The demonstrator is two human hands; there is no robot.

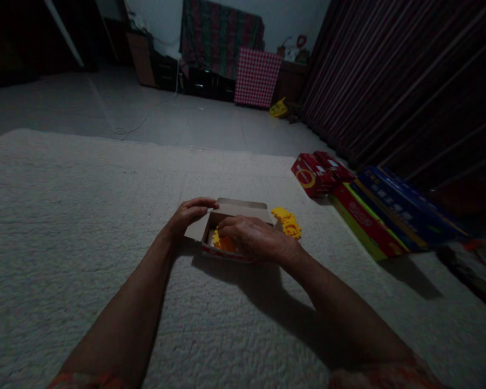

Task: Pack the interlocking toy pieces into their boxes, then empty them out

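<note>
An open cardboard box (pixel 243 207) with red on its outer side lies on the pale quilted cover, its lid folded back. My right hand (pixel 253 235) reaches into it, fingers bent down onto a yellow toothed plastic piece (pixel 225 244); the palm hides part of the piece and the box's right side. My left hand (pixel 189 217) is at the back left corner, fingers stretched out against the box's edge and left flap. Beside the box on the right lie more yellow toothed plastic pieces (pixel 287 222), partly behind my right wrist.
Red cartons (pixel 314 175) stand at the right, near a large blue box (pixel 405 205) and a green and red box (pixel 366 221). Long dark curtains (pixel 389 75) hang behind them. Beyond the quilted cover (pixel 85 216) are a tiled floor (pixel 210 121) and a checked cloth (pixel 257 77).
</note>
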